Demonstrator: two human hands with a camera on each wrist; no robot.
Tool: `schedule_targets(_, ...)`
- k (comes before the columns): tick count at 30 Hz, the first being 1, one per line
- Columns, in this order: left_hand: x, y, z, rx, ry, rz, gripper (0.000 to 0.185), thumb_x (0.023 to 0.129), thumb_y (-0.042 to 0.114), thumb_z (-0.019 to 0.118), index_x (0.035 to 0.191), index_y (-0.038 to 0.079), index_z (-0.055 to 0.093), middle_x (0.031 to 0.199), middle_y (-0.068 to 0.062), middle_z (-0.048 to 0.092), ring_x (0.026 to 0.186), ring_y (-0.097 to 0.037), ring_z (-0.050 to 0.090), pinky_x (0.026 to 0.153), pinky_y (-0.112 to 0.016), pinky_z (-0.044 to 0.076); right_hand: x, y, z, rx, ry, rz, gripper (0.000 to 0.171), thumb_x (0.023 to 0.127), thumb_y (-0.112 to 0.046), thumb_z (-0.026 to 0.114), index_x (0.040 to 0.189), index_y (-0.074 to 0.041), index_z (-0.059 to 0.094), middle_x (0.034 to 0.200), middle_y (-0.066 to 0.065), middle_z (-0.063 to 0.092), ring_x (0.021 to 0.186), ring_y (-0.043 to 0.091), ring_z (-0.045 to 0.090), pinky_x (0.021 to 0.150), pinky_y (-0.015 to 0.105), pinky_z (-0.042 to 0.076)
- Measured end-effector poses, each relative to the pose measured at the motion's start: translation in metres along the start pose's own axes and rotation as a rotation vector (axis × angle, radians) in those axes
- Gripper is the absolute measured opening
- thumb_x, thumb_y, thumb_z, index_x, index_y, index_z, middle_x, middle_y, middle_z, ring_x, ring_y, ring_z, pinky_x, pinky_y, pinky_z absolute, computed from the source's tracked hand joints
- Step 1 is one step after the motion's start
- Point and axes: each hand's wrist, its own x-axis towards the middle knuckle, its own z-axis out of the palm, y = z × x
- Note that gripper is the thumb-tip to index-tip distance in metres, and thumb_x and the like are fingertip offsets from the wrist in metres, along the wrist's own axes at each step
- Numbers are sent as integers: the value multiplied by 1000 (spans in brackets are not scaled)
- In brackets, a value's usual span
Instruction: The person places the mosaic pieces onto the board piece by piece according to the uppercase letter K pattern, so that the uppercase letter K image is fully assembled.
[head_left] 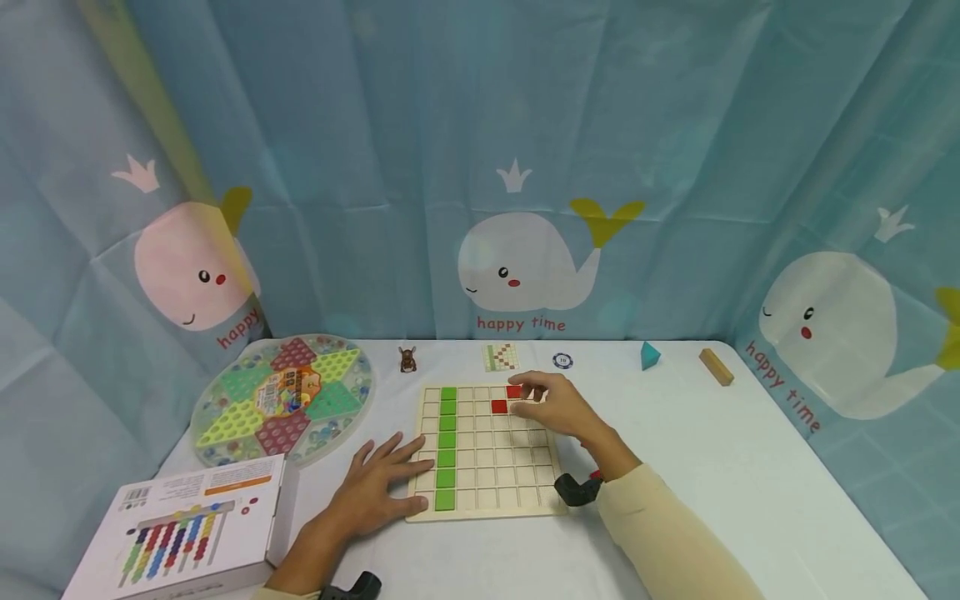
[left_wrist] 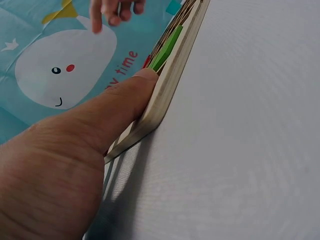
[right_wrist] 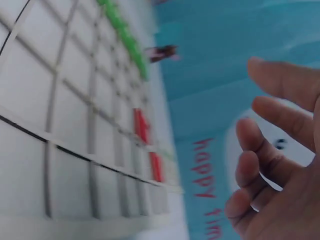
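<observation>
The left grip (head_left: 375, 487) is spread wide and holds nothing, its fingertips and thumb resting on the left edge of the wooden board (head_left: 502, 475), with a column of green tiles (head_left: 447, 437) just to its right. The right grip (head_left: 558, 406) hangs over the board's far right corner, fingers loosely bent, parted and holding nothing, with two red tiles (head_left: 499, 407) just to its left.

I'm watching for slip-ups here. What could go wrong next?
The right hand hovers near the red tiles and might knock one out of its square. The left hand touches the wooden board; a push could shift it. That hand also lies close to the green tiles and could nudge one.
</observation>
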Motion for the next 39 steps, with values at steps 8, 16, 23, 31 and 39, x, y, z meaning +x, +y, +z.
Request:
schedule_targets(8, -1, 0, 0, 4, 17, 20, 56, 80, 56, 70, 125, 22, 68, 146, -1, 46, 138, -37, 29, 106, -62, 7, -48, -9, -43, 43, 9, -66, 39, 85, -24, 76, 121, -15, 66, 93, 1, 57, 81, 26, 50, 65, 32, 43)
schedule_targets(16, -1, 0, 0, 1, 20, 12, 57, 79, 56, 71, 124, 22, 68, 146, 0, 45, 139, -35, 28, 107, -62, 6, -94, 21, -71, 10, -2, -109, 40, 83, -19, 76, 122, -23, 66, 94, -4, 56, 84, 21, 48, 65, 35, 43)
schedule_targets(23, 0, 0, 0, 17, 27, 14, 56, 79, 55, 71, 124, 23, 68, 146, 2, 45, 139, -34, 28, 107, -61, 6, -114, 49, -80, -34, -54, -11, 37, 84, -16, 75, 120, -15, 68, 99, 8, 60, 86, 31, 48, 68, 36, 42)
schedule_targets(31, 2, -1, 4, 14, 26, 37, 56, 79, 55, 71, 125, 23, 68, 146, 1, 45, 138, -35, 29, 106, -62, 7, -126, 74, -82, -27, -133, 77, 36, 84, -18, 75, 119, -11, 68, 99, 5, 57, 85, 27, 45, 67, 31, 41)
schedule_targets(39, 2, -4, 1, 22, 11, 13, 58, 78, 57, 70, 126, 24, 67, 147, 3, 43, 140, -32, 27, 108, -60, 6, -121, 84, -71, -149, -146, 151, 32, 81, -10, 76, 110, -23, 72, 100, -3, 54, 95, 21, 48, 79, 42, 44)
